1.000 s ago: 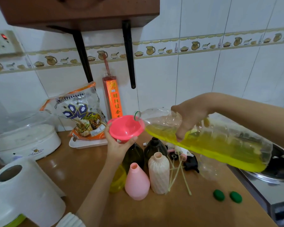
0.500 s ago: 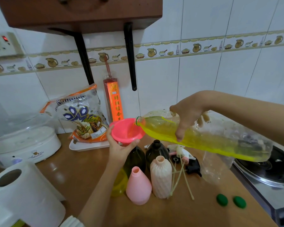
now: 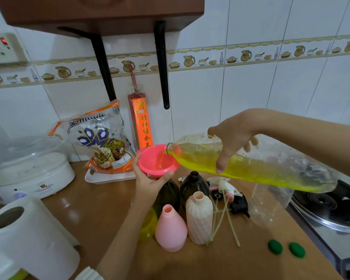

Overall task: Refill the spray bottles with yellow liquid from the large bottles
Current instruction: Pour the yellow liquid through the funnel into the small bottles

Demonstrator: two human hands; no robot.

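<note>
**Pouring yellow liquid through the funnel**

Gripping the large bottle (image 3: 251, 168) from above, your right hand (image 3: 232, 138) wraps its fingers over the shoulder, thumb pointing down across the front wall. That bottle lies nearly level across the right centre of the frame, its mouth over the pink funnel (image 3: 156, 160), with yellow liquid running in. It looks heavy toward the base and its thin clear wall is crumpled, so judge it soft: squeeze harder and it may buckle and surge. A hold nearer the middle would likely balance the weight better.

Below, in the centre, the dark spray bottle (image 3: 168, 197) stands under the funnel; its neck is hidden by your left hand (image 3: 150, 182), whose thumb and fingers curl round the funnel's underside to steady it. A second dark bottle (image 3: 194, 186), a ribbed cream bottle (image 3: 199, 217) and a pink bottle (image 3: 171, 229) stand close together, uncapped. Spray heads (image 3: 224, 188) with dip tubes lie just right of them. Two green caps (image 3: 285, 247) sit at lower right.
</note>
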